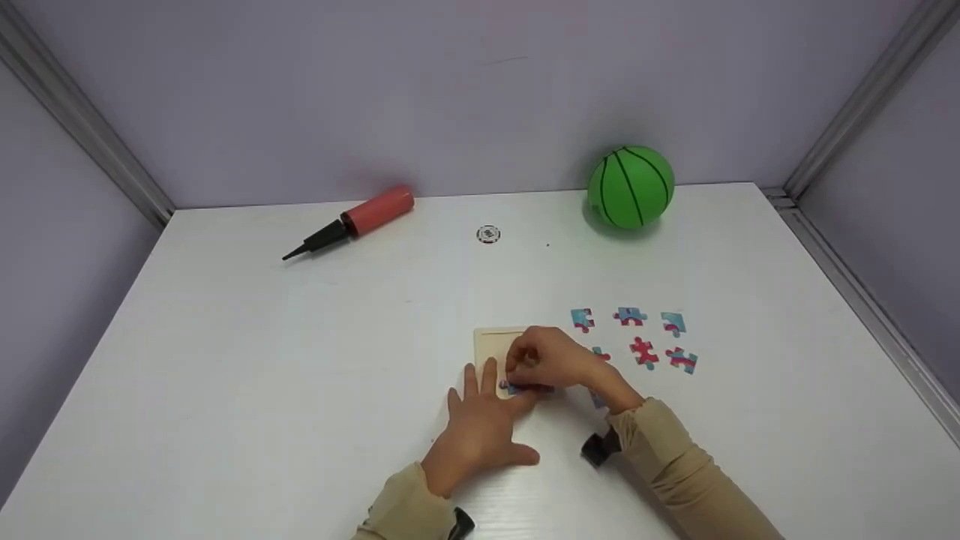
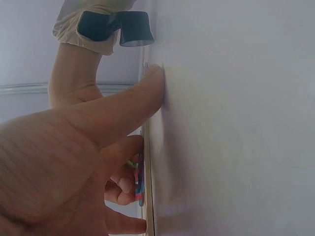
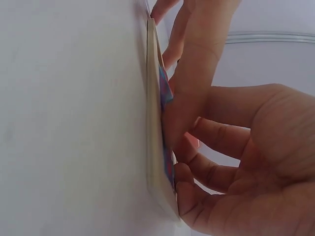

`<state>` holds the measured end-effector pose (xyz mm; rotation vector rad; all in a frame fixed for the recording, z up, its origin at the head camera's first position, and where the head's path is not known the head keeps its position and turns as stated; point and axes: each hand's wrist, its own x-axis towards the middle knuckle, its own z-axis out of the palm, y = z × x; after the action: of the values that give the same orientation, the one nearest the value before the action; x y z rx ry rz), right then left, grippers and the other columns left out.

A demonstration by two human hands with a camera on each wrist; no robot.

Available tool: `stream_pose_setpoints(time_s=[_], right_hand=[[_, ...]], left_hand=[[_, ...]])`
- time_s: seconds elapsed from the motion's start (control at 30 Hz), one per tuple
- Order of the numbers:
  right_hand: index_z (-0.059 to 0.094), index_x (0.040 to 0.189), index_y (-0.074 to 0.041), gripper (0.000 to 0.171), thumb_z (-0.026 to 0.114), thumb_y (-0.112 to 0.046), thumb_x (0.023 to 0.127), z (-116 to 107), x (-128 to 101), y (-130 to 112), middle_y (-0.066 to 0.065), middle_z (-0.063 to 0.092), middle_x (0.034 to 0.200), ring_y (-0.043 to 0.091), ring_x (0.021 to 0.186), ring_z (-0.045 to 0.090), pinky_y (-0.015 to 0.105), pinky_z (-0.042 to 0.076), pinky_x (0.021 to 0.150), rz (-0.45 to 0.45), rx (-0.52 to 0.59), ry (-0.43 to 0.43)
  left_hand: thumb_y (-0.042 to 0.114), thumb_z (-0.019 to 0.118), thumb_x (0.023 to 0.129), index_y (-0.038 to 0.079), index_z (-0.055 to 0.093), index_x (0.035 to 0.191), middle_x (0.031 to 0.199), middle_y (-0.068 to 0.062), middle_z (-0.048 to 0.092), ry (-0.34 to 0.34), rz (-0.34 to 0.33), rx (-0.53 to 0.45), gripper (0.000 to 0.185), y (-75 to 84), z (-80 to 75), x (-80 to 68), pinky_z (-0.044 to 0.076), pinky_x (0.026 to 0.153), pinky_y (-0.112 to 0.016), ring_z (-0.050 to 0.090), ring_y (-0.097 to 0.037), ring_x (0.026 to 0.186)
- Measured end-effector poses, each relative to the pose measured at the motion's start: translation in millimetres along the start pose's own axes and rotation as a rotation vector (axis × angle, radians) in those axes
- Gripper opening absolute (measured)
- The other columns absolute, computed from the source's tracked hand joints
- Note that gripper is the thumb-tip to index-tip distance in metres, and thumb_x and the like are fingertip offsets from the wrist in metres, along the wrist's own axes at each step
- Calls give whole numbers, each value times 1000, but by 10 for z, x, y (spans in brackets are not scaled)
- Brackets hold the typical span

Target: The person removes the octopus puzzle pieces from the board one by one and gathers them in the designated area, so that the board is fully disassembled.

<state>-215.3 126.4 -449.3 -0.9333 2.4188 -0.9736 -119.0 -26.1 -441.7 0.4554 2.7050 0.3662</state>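
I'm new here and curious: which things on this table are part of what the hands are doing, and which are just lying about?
In use:
puzzle board
puzzle piece under the right hand
left hand flat on the board
loose pieces

Lying about:
green ball
red pump
small round disc

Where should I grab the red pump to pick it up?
Grip the red pump around its fat red barrel, coming down from above. It lies flat on the white table with bare table all round, and the barrel is wide and round. The black nozzle end is probably too thin to hold well.
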Motion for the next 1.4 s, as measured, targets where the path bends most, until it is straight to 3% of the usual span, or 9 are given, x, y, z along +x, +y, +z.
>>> stream_pose_setpoints(time_s=[0.33, 0.6, 0.83, 1.1, 1.4], right_hand=[[68, 89, -8, 6, 71, -4, 85, 8, -12, -43, -1, 64, 80, 9, 71, 55, 25, 48, 67, -22, 49, 1], [65, 89, -4, 7, 71, -7, 86, -86, -49, -18, 2, 64, 80, 13, 68, 55, 25, 48, 63, 25, 270, 74], [64, 94, 1, 12, 70, -8, 87, -177, -88, 27, 4, 64, 83, 14, 71, 55, 24, 49, 63, 72, 415, 80], [63, 98, 3, 14, 68, -6, 88, -286, -238, 117, 8, 63, 86, 17, 77, 60, 31, 55, 72, 124, 475, 76], [63, 100, 3, 18, 68, -10, 89, -419, -496, 292, 9, 62, 87, 17, 74, 58, 27, 53, 70, 161, 475, 93]], left_hand=[[56, 75, 74, 37, 42, 145, 155, -23, 15, 0, -14, -4, 81, 11, -10, -11, 29, 98, -69, 14, -53, 138], [55, 74, 75, 41, 40, 145, 155, -27, 12, -14, 1, -14, 79, 9, -8, -14, 27, 97, -71, 11, -55, 137], [54, 75, 74, 39, 42, 144, 154, -29, 13, 11, 9, -34, 78, 13, 1, -15, 26, 97, -72, 11, -57, 136], [54, 75, 74, 40, 41, 145, 154, -30, 12, 2, -1, -49, 80, 21, -5, -22, 25, 98, -71, 9, -56, 137], [53, 77, 73, 39, 43, 144, 154, -30, 12, 16, -7, -66, 80, 30, -11, -30, 24, 98, -72, 10, -56, 137]])
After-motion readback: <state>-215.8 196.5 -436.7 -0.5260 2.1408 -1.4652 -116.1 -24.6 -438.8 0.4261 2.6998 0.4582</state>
